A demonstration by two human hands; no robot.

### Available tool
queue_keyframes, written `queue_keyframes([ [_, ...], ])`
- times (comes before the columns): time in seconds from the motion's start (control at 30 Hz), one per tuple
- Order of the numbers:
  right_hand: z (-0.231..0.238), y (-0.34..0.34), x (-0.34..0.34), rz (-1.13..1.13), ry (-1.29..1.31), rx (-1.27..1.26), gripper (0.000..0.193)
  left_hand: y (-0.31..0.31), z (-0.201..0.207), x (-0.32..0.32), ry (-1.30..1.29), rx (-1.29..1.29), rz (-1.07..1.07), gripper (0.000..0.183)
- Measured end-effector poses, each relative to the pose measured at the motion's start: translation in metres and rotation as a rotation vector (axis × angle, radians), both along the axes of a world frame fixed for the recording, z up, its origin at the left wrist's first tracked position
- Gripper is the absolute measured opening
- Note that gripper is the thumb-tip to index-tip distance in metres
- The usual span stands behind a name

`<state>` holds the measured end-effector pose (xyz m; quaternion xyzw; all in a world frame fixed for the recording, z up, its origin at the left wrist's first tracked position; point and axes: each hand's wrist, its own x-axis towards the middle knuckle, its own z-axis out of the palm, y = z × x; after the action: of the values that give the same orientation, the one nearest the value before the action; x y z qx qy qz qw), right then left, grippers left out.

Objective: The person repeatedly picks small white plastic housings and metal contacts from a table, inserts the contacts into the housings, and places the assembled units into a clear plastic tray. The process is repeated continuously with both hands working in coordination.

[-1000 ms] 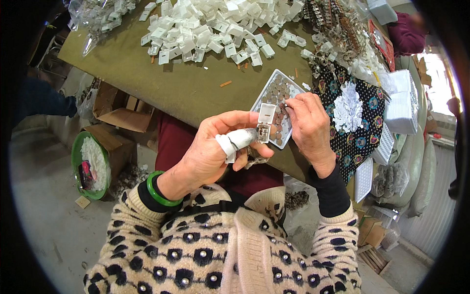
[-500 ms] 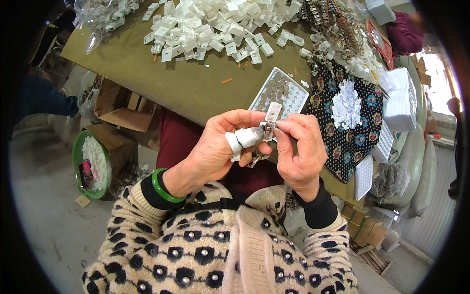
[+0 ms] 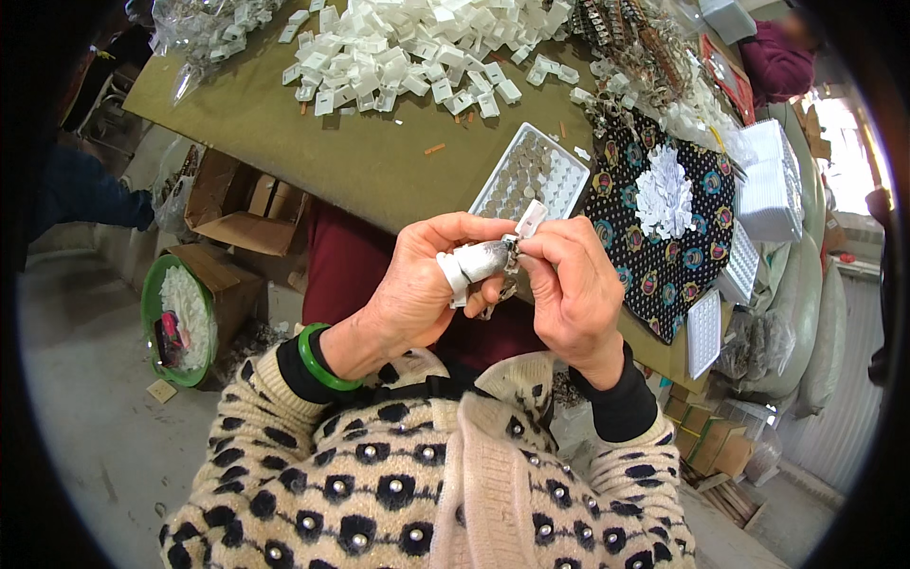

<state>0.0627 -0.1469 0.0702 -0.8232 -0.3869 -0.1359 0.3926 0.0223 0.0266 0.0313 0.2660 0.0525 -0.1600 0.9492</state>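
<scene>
In front of my lap, both hands meet around a small white plastic case (image 3: 532, 218) with tiny metal parts at its lower end. My left hand (image 3: 403, 284) is closed on it, one finger wrapped in a worn white covering (image 3: 479, 263). The thumb and fingertips of my right hand (image 3: 575, 299) pinch at the metal end, partly hiding it. More small metal pieces (image 3: 490, 302) hang beneath the left fingers. Just beyond the hands lies a white pocketed tray (image 3: 569, 182), partly filled with small round grey discs (image 3: 523, 171).
A large heap of white plastic cases (image 3: 408, 47) covers the far side of the green table (image 3: 313, 142). To the right are a patterned black cloth (image 3: 621, 199) with white pieces (image 3: 665, 194) and stacked white trays (image 3: 770, 180). A green basin (image 3: 152, 327) stands on the floor at left.
The white case has tilted to the right in my fingers. My right hand has shifted slightly left, its fingertips closer to the left fingers.
</scene>
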Motion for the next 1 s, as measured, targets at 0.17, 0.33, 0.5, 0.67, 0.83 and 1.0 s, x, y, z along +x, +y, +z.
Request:
queue_keyframes([
  [0.17, 0.006, -0.003, -0.007, 0.114, 1.094, 0.672, 0.018, 0.001, 0.005, -0.002, -0.095, 0.134, -0.008, 0.020],
  [0.33, 0.003, 0.001, -0.016, 0.091, 1.207, 0.816, 0.028, 0.000, 0.007, -0.008, -0.214, 0.265, 0.006, 0.018],
  [0.5, -0.004, 0.006, -0.019, 0.009, 1.046, 0.742, 0.039, -0.002, -0.001, -0.007, -0.116, 0.242, -0.012, 0.016],
  [0.67, -0.009, 0.003, -0.014, -0.085, 0.920, 0.644, 0.031, -0.005, -0.005, -0.006, -0.071, 0.112, -0.007, 0.017],
  [0.83, -0.010, 0.004, -0.013, -0.144, 0.680, 0.596, 0.023, -0.003, -0.007, -0.006, -0.076, 0.062, -0.027, 0.019],
  [1.0, -0.007, 0.002, -0.014, -0.150, 0.656, 0.534, 0.016, -0.006, -0.008, -0.006, -0.063, 0.037, -0.020, 0.018],
])
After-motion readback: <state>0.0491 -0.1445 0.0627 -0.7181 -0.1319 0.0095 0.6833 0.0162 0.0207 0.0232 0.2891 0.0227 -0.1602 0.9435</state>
